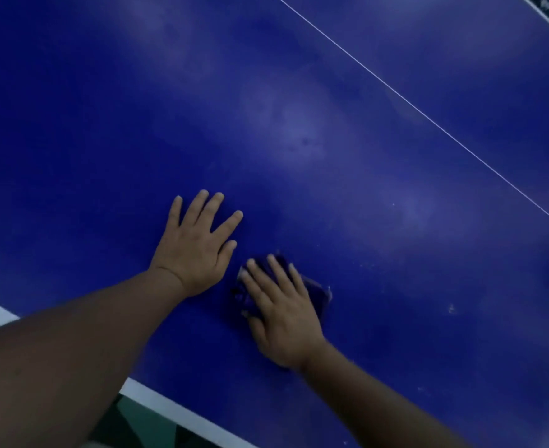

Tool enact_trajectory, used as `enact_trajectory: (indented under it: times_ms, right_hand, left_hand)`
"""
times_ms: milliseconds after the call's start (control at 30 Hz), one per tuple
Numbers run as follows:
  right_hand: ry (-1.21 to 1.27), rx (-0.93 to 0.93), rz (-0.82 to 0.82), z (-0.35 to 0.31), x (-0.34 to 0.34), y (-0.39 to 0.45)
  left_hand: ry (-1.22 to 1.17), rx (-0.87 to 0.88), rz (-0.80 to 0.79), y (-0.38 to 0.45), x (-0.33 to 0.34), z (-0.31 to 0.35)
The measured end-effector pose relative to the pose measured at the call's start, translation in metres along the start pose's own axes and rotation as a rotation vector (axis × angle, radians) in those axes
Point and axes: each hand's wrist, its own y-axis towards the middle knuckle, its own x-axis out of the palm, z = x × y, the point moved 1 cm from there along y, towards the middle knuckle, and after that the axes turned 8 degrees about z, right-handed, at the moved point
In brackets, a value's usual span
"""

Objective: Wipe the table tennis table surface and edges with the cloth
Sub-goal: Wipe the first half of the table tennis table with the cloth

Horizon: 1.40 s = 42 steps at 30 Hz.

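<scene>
The blue table tennis table [299, 130] fills the view, its white edge stripe [170, 407] running along the bottom left. My left hand [195, 247] lies flat on the bare surface, fingers spread and straight. Just to its right, my right hand [283, 315] presses straight fingers down on a dark purple-blue cloth [315, 294], which shows around the fingertips and to the right of the hand. Most of the cloth is hidden under the palm.
A thin white centre line [428, 119] crosses the table diagonally from top centre to the right edge. Pale dusty smears and small specks [451, 308] mark the surface. Beyond the near edge, green flooring [137, 425] shows at the bottom left.
</scene>
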Motion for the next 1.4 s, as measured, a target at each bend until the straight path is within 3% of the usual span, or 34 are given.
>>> enact_trajectory:
  times_ms: [133,300,367,433,533,667,767,833,933,1067,1200,1300,1400]
  right_hand:
    - [-0.027,0.199,0.025,0.070,-0.025,0.060]
    - [-0.022,0.503,0.159,0.090,-0.029,0.029]
    - [-0.027,0.418,0.129,0.065,-0.020,0.010]
    - [-0.032,0.195,0.080,0.046,-0.012,0.008]
    - [0.002,0.084,0.054,0.069,-0.021,0.051]
    - [0.001,0.428,0.142,0.138,-0.045,0.100]
    - [0.004,0.607,0.215,0.148,-0.042,0.086]
    - [-0.013,0.621,0.237,0.126,-0.035,0.070]
    - [-0.030,0.453,0.163,0.090,-0.022,0.068]
    - [0.034,0.289,0.151,0.121,-0.034,0.120]
    - [0.012,0.561,0.220,0.179,-0.055,0.146]
    - [0.023,0.816,0.314,0.179,-0.055,0.124]
    - [-0.002,0.734,0.318,0.145,-0.044,0.108]
  left_hand:
    - [0.010,0.024,-0.006,0.036,0.001,0.010]
    - [0.072,0.083,-0.051,0.063,0.011,0.028]
    - [0.079,0.080,-0.039,0.063,0.012,0.028]
    - [0.075,0.079,-0.039,0.063,0.011,0.027]
    - [0.076,0.073,-0.054,0.064,0.009,0.027]
    - [0.071,0.070,-0.064,0.064,0.007,0.029]
    - [0.080,0.119,-0.079,0.071,0.003,0.023]
    - [0.100,0.204,-0.096,0.085,0.000,0.016]
    - [0.108,0.307,-0.105,0.117,-0.003,0.011]
    - [0.128,0.356,-0.084,0.159,-0.006,0.014]
    - [0.142,0.388,-0.093,0.203,-0.010,0.029]
    - [0.089,0.362,-0.067,0.234,-0.011,0.044]
    - [0.025,0.290,-0.055,0.260,-0.008,0.058]
